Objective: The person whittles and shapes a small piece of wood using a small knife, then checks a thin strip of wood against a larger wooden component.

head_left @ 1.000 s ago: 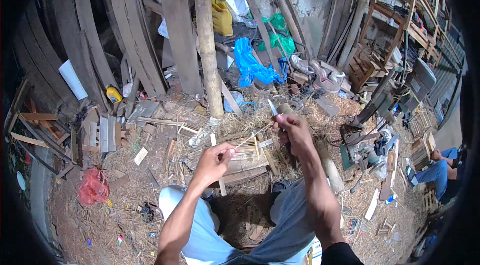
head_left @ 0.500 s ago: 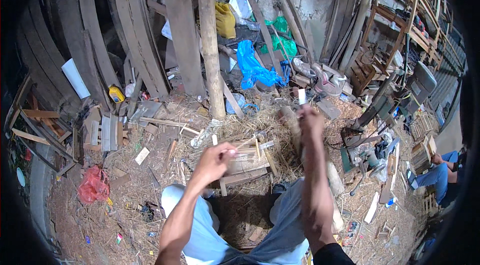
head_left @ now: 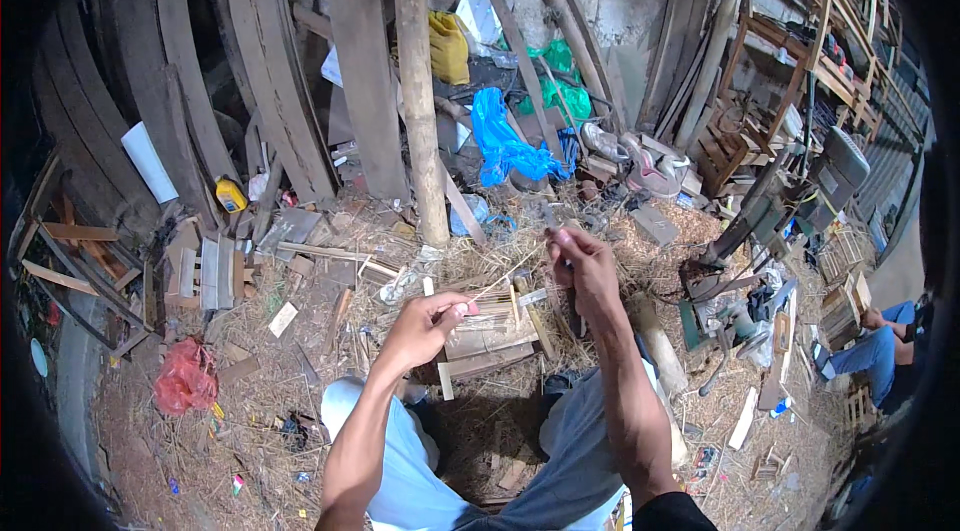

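Observation:
My left hand (head_left: 420, 331) pinches a thin pale stick (head_left: 496, 284) between thumb and fingers; something small and pink shows at the thumb. The stick slants up to the right toward my right hand (head_left: 585, 271), which is closed on a knife (head_left: 553, 227), its blade pointing up and away from me. Beneath my hands lie bundled split sticks and short wooden slats (head_left: 482, 359) on straw, in front of my knees.
Tall planks (head_left: 362, 111) and a pole (head_left: 425, 161) stand along the back, with blue (head_left: 500, 141), yellow and green bags behind. A green metal machine (head_left: 720, 271) is at the right; beyond it another person (head_left: 875, 361) sits. A red bag (head_left: 185, 381) lies at left.
My right hand with the knife swept up and to the right, then came back left and down toward the stick. My left hand has stayed nearly in place.

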Action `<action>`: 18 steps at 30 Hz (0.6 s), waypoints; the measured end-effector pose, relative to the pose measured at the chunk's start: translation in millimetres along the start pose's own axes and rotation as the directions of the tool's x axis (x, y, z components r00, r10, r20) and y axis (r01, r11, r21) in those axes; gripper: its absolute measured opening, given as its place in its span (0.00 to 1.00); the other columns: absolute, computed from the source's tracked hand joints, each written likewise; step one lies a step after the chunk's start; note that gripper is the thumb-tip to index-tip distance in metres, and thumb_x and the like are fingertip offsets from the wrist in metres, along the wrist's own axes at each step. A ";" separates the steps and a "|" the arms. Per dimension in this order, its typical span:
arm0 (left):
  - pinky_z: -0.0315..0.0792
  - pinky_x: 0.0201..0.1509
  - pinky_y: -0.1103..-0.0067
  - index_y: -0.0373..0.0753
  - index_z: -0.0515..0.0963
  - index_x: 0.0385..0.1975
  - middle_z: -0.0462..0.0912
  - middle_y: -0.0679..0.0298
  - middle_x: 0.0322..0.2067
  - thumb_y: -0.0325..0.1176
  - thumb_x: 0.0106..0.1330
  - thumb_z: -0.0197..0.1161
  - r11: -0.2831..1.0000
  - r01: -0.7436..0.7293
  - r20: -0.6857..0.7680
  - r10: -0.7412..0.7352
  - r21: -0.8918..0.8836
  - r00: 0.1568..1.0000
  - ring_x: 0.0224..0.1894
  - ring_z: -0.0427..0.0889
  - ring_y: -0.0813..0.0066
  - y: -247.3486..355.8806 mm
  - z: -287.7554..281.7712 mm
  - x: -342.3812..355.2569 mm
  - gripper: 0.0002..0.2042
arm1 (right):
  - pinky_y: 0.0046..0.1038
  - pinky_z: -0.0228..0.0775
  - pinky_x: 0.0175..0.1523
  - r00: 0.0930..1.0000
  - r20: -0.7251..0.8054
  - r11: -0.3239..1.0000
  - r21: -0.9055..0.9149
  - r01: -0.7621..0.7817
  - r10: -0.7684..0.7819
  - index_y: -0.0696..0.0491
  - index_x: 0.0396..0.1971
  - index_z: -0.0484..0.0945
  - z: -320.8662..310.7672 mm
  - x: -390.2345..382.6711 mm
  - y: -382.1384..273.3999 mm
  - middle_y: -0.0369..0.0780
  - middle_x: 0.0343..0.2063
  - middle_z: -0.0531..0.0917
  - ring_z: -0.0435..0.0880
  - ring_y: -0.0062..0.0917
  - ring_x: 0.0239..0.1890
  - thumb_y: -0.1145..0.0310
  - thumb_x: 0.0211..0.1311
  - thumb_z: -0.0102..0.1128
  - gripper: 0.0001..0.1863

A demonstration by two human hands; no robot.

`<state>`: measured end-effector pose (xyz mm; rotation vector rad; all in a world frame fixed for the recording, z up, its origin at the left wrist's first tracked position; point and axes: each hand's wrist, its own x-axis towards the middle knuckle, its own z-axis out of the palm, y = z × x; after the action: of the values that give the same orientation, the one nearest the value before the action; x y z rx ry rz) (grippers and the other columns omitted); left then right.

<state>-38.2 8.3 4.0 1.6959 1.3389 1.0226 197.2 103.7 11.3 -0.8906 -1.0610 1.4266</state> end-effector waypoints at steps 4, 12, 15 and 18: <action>0.68 0.42 0.80 0.36 0.80 0.38 0.81 0.67 0.29 0.30 0.66 0.55 0.989 0.114 0.038 -0.110 -0.097 0.993 0.34 0.75 0.81 -5.8 -7.4 -0.6 0.08 | 0.14 0.49 0.18 0.965 -0.202 0.980 0.076 0.186 -0.168 0.55 0.34 0.79 -34.1 16.9 -7.5 0.29 0.20 0.74 0.62 0.10 0.15 0.63 0.66 0.53 0.11; 0.61 0.25 0.85 0.37 0.76 0.36 0.72 0.73 0.19 0.31 0.67 0.56 0.965 0.050 -0.166 -0.095 -0.259 0.982 0.22 0.66 0.88 -14.7 19.7 11.1 0.06 | 0.19 0.58 0.26 0.982 0.108 0.847 -0.497 0.191 -0.157 0.57 0.43 0.76 26.3 -20.8 21.3 0.33 0.22 0.78 0.68 0.14 0.21 0.56 0.67 0.51 0.18; 0.62 0.27 0.87 0.36 0.75 0.39 0.74 0.71 0.20 0.31 0.66 0.57 0.981 0.063 -0.143 -0.091 -0.186 0.985 0.22 0.68 0.87 -14.1 23.6 9.9 0.07 | 0.16 0.54 0.22 0.977 0.214 0.949 -0.303 0.085 -0.019 0.55 0.44 0.73 38.9 -27.7 33.7 0.32 0.21 0.75 0.63 0.11 0.18 0.62 0.68 0.48 0.13; 0.66 0.30 0.85 0.35 0.76 0.37 0.76 0.69 0.25 0.32 0.65 0.58 0.983 0.069 -0.151 -0.095 -0.169 0.984 0.24 0.70 0.87 -14.0 28.8 8.5 0.08 | 0.14 0.52 0.20 0.951 0.297 0.965 -0.261 -0.007 0.087 0.55 0.42 0.74 38.8 -25.1 27.9 0.30 0.20 0.74 0.62 0.10 0.16 0.66 0.68 0.49 0.10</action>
<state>-16.4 17.3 -19.3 1.4515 1.3731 1.2051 154.9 73.6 -3.7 -0.9001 -1.4946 1.5219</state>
